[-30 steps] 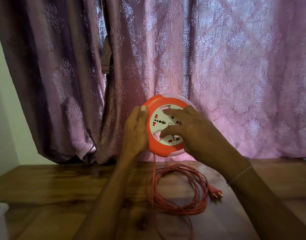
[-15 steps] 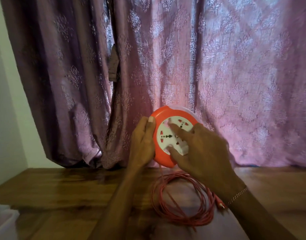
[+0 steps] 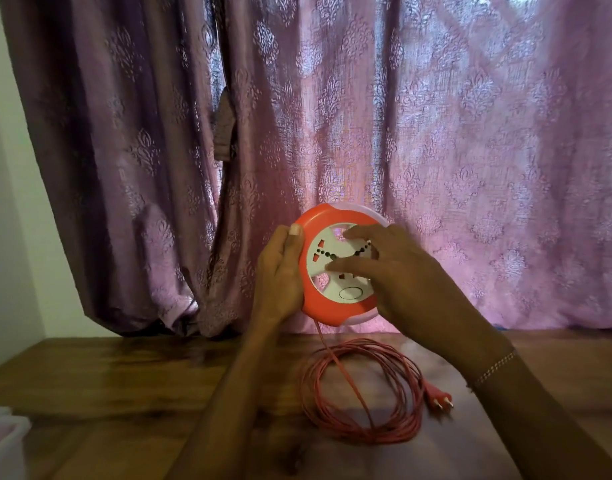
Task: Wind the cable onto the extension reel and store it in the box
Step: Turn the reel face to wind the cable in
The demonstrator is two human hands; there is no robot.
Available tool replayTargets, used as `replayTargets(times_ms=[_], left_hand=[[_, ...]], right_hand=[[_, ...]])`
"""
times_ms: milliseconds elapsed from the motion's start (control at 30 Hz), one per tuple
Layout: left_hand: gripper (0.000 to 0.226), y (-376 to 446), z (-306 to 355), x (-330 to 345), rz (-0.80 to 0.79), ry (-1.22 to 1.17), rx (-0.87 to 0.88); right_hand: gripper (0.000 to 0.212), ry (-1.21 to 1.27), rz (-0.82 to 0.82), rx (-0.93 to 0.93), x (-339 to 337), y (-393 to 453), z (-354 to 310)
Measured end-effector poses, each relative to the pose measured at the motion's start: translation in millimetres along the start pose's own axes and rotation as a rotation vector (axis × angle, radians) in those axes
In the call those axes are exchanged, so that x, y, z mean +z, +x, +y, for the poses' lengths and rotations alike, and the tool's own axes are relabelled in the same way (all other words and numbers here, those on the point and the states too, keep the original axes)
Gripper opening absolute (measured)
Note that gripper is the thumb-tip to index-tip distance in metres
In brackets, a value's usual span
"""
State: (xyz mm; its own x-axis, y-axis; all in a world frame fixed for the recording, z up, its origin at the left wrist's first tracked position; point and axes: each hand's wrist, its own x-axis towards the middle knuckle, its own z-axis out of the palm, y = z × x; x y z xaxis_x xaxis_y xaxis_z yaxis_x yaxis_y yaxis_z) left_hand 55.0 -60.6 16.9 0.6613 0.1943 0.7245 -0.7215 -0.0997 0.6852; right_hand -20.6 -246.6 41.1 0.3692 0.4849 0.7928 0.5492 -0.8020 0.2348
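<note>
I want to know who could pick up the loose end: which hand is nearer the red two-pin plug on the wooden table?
Right. The right hand works the orange reel's white face, above the red two-pin plug; the left hand holds the reel's far rim.

1. A single head-worn view looks forward and slightly down from behind the person's forearms, close to the hands.
2. It faces the curtain (image 3: 436, 133) at 12 o'clock, with the wooden table (image 3: 107, 382) across the lower frame.
3. The wall (image 3: 6, 202) lies at 9 o'clock; wide-angle bending shows at the edges.
</note>
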Motion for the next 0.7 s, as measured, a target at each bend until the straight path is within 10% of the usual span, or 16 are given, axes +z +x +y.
replayTargets(times_ms=[700], left_hand=[[0.055, -8.5, 11.0, 8.1, 0.001, 0.016, 0.005]], right_hand=[[0.060, -0.126, 0.055, 0.214, 8.4, -2.3, -12.6]])
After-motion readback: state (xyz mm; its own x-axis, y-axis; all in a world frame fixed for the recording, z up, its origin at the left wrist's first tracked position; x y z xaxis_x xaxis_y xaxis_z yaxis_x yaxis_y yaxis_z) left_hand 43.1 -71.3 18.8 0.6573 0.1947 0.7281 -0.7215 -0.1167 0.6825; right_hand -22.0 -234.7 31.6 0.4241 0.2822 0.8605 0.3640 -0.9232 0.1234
